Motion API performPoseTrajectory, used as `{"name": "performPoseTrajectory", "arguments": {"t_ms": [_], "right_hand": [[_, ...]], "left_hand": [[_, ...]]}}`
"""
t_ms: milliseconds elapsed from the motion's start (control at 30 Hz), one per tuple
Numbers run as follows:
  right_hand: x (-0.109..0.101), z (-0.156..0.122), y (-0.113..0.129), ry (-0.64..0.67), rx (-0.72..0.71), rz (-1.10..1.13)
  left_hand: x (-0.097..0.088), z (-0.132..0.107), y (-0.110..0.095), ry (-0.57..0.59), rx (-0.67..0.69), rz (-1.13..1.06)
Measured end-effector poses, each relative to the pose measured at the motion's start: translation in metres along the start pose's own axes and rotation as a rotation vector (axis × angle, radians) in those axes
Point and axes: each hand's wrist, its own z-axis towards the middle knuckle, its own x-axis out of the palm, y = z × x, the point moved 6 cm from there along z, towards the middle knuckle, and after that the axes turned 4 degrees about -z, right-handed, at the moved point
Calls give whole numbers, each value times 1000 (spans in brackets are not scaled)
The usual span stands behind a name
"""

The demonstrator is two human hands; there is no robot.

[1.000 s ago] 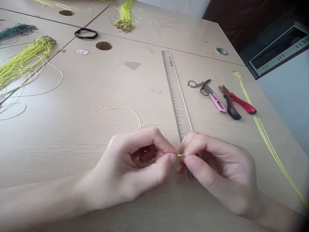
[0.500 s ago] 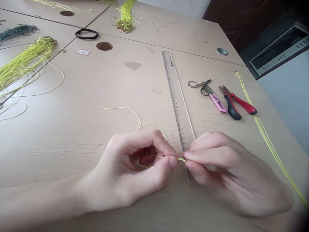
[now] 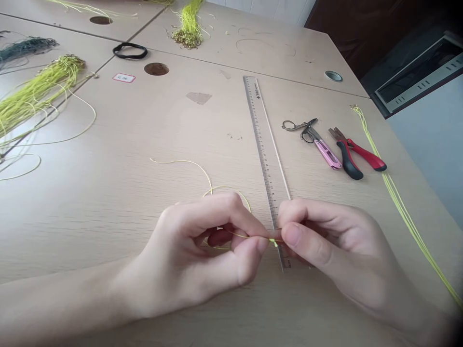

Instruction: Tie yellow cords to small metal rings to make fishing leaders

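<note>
A thin yellow cord [image 3: 197,165] curls on the table and runs up into my left hand [image 3: 213,246], whose thumb and index finger pinch it. Just past those fingertips a small bright yellow knot [image 3: 273,242] shows on the cord. On the other side of the knot, my right hand [image 3: 325,246] is closed, its thumb and fingers pinching the cord's short end. Both hands are raised over the near end of a clear ruler [image 3: 269,168], which they partly cover.
Right of the ruler lie scissors [image 3: 307,131], a pink-handled tool [image 3: 327,153] and red-and-black pliers [image 3: 349,156] touching a long bundle of yellow cords [image 3: 401,207]. More yellow cord bundles [image 3: 43,91] are at left. A black band [image 3: 130,50] and a label [image 3: 124,77] lie farther back.
My right hand has turned, so its thumb now lies uppermost, and it grips slightly farther right of the knot. More of the knot shows. My left hand has barely moved.
</note>
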Motion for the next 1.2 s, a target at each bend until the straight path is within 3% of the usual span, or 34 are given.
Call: {"name": "performPoseTrajectory", "arguments": {"t_ms": [500, 1200], "right_hand": [[6, 2, -14, 120, 100, 368], [8, 3, -15, 120, 122, 320]], "left_hand": [[1, 3, -5, -6, 7, 1], [2, 5, -9, -27, 57, -10]]}}
